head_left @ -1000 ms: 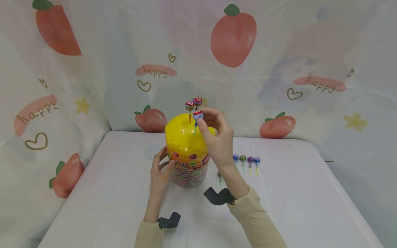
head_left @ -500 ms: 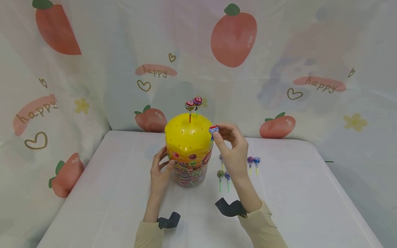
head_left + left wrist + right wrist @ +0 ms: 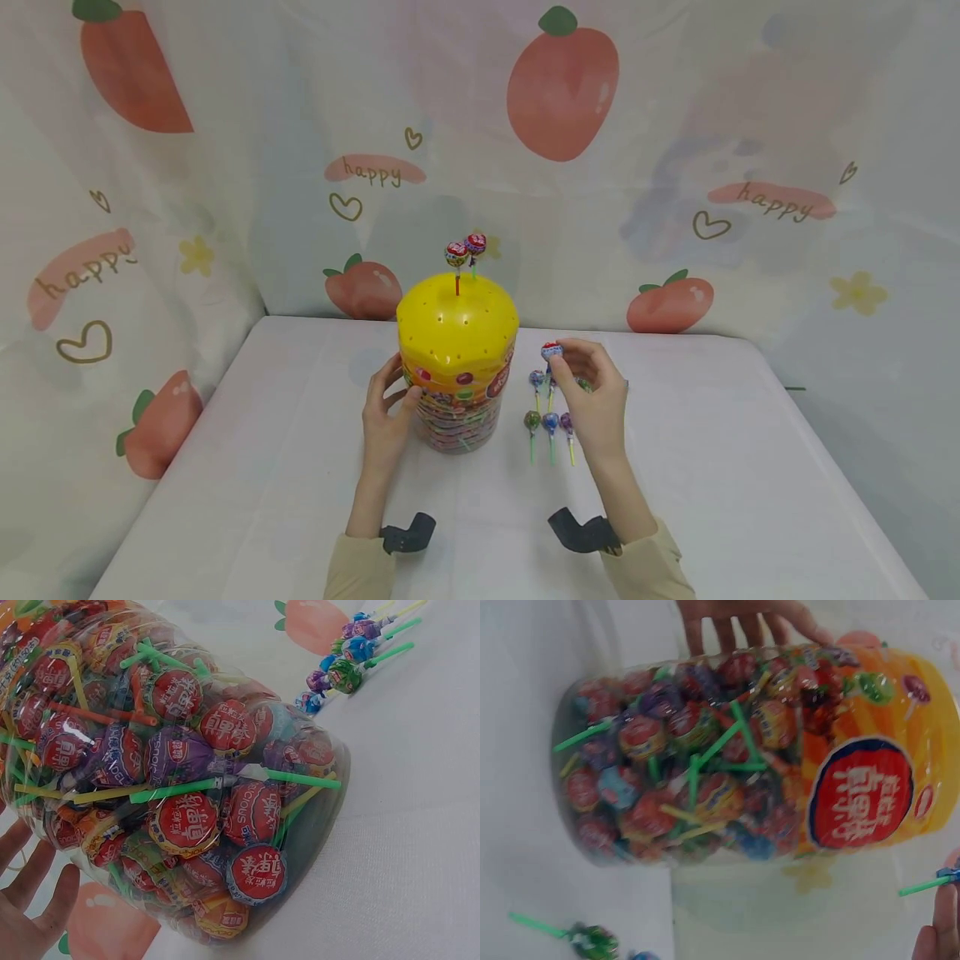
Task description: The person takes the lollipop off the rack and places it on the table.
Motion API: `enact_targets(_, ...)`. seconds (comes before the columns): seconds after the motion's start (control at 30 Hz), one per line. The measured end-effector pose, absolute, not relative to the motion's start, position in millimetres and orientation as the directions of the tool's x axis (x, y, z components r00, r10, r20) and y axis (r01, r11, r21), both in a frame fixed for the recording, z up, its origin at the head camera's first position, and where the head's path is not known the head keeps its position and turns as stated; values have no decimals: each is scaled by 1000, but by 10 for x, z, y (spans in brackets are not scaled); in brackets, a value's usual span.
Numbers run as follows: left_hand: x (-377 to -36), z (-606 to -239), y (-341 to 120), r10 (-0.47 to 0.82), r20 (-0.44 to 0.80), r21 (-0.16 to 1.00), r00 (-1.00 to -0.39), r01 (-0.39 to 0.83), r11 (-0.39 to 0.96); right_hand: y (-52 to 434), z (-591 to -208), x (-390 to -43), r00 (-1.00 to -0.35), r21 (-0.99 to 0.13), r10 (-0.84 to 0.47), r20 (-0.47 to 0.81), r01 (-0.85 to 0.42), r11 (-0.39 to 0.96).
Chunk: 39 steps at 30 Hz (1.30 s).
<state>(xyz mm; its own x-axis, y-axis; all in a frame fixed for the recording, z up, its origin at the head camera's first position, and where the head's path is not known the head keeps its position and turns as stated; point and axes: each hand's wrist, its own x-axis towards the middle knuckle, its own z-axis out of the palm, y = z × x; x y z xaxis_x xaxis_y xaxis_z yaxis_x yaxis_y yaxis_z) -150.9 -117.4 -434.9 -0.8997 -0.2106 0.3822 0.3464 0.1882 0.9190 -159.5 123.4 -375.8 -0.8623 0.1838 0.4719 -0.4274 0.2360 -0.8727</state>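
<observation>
A clear lollipop jar [image 3: 457, 392] with a yellow perforated lid [image 3: 457, 325] stands mid-table, packed with wrapped lollipops [image 3: 187, 780]. Two lollipops [image 3: 465, 250] stick upright in the lid's holes. My left hand [image 3: 386, 412] rests against the jar's left side with fingers fairly straight; its fingers [image 3: 30, 900] show beside the jar. My right hand [image 3: 588, 392], right of the jar and low over the table, pinches a red-and-blue lollipop [image 3: 552, 351] by its head; its green stick [image 3: 926, 885] shows in the right wrist view. Several loose lollipops [image 3: 549, 421] lie under that hand.
A white cloth covers the table [image 3: 712, 483]. A printed fruit curtain [image 3: 675, 167] encloses the back and both sides. Black wrist mounts [image 3: 408, 533] sit on both forearms near the front edge.
My right hand has carried the lollipop down from the lid's top to the right of the jar, low over the loose lollipops. The left hand has stayed on the jar.
</observation>
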Motion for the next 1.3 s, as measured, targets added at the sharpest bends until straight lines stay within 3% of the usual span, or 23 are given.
enact_targets(0.5, -1498, -4350, -1176, -211, 374, 922, -903, 337, 193, 1648, -4281, -1609, -892, -930, 341, 296, -187, 318)
enact_targets(0.93, -1507, -4352, -1172, -218, 359, 927, -908, 318, 202, 1863, -4495, -1676, -928, -926, 365, 78, 68, 370)
enact_targets(1.3, -1503, -4358, -1175, -223, 359, 927, -906, 318, 199, 1961, -4701, -1746, -928, -880, 372, 5, 173, 442)
